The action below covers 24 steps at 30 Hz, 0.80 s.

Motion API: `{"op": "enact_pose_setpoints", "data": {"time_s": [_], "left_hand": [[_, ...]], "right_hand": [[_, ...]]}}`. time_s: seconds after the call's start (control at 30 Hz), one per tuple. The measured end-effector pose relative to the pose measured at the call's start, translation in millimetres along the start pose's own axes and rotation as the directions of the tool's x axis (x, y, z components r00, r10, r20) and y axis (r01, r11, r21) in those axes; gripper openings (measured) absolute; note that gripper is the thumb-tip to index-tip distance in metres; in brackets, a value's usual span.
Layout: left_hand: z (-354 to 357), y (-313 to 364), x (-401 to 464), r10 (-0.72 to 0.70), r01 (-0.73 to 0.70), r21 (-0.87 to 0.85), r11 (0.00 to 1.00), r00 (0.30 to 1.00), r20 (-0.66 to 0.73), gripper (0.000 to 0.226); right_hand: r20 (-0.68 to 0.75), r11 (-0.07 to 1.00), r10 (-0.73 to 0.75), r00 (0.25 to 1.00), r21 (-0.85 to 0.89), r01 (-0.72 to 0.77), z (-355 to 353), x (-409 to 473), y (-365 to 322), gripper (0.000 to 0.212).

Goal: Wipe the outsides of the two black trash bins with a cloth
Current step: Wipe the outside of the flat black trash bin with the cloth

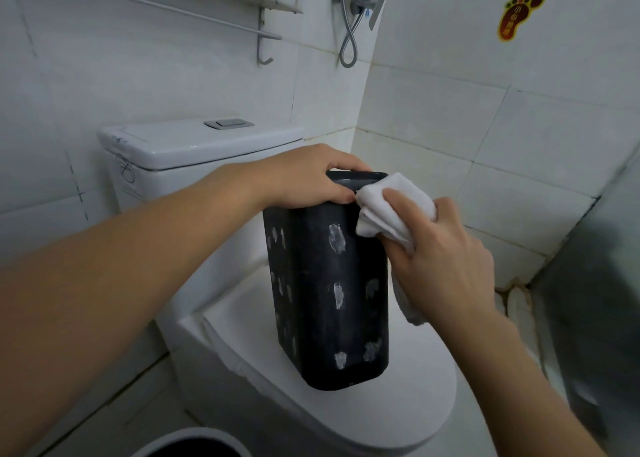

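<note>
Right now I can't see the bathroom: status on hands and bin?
Left hand grips bin rim. Right hand holds cloth at upper corner. Bin on toilet lid, white smudges remain. Nothing in the way.

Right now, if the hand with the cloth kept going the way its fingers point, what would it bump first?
Probably the left hand gripping the bin's rim: the right hand and its white cloth already nearly touch its thumb.

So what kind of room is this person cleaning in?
A small tiled bathroom, most likely. A white toilet stands against the wall, a shower mixer with its hose hangs in the corner, and a towel rail is fixed above.
</note>
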<state>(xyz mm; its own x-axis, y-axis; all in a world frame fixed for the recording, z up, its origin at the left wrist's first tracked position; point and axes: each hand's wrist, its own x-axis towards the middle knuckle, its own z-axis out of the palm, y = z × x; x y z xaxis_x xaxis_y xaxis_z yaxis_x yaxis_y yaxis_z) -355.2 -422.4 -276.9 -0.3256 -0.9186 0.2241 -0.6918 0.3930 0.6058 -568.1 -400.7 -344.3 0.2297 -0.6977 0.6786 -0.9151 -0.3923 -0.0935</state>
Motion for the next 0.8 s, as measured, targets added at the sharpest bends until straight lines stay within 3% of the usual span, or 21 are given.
{"op": "enact_pose_setpoints", "data": {"time_s": [0.23, 0.5, 0.8], "left_hand": [[-1.4, -6.5, 5.3, -0.043, 0.043, -0.045, 0.998, 0.999, -0.005, 0.044], [-0.4, -2.8, 5.3, -0.009, 0.009, -0.023, 1.000, 1.000, -0.014, 0.041], [-0.5, -4.1, 4.9, -0.048, 0.048, -0.033, 0.998, 0.999, -0.011, 0.042]], "right_hand": [[0.088, 0.992, -0.092, 0.992, -0.073, 0.099, -3.3, -26.9, 7.1, 0.051], [0.087, 0.999, 0.031, 0.996, 0.013, -0.032, -0.4, 3.5, 3.3, 0.040], [0.148, 0.981, 0.049, 0.988, 0.181, -0.076, 1.0, -23.7, 9.6, 0.049]]}}
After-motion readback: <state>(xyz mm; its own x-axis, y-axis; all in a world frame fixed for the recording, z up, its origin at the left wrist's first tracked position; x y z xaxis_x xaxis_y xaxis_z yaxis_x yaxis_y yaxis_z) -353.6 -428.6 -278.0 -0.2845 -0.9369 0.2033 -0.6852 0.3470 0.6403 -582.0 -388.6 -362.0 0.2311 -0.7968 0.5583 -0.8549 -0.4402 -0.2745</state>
